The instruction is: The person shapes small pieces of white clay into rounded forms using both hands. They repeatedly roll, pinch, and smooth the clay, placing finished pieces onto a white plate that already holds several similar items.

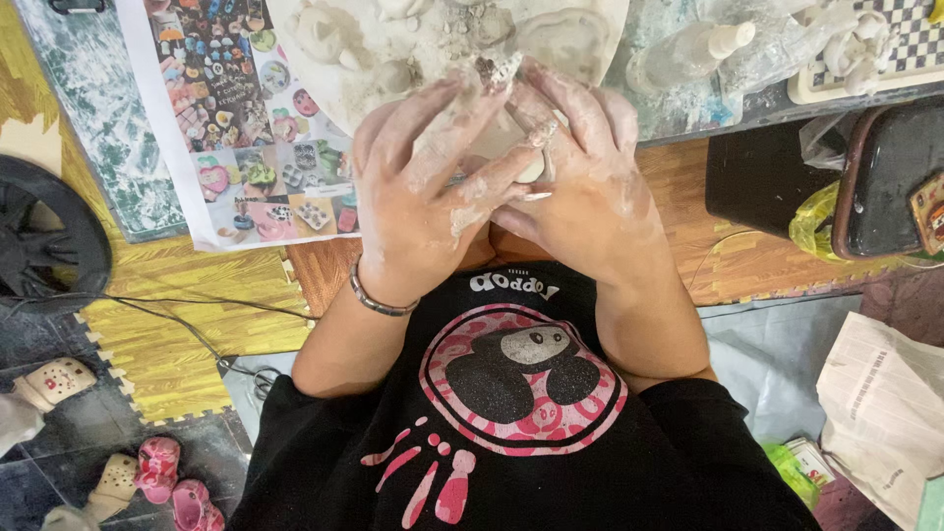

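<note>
Because both hands are pressed together, the left hand [418, 192] and right hand [580, 182] pinching a small clay piece [531, 167] at the top middle, a hard squeeze could squash it

Home craft corner, clay-smeared table [88, 98], clay figures [334, 34], foam floor mats [187, 334], slippers [157, 467]

A low marbled table [88, 108] across the top of the frame carries a picture sheet [241, 118] at upper left, a clay-strewn white board [324, 88] at top centre and a checkered board [910, 44] at upper right.
</note>
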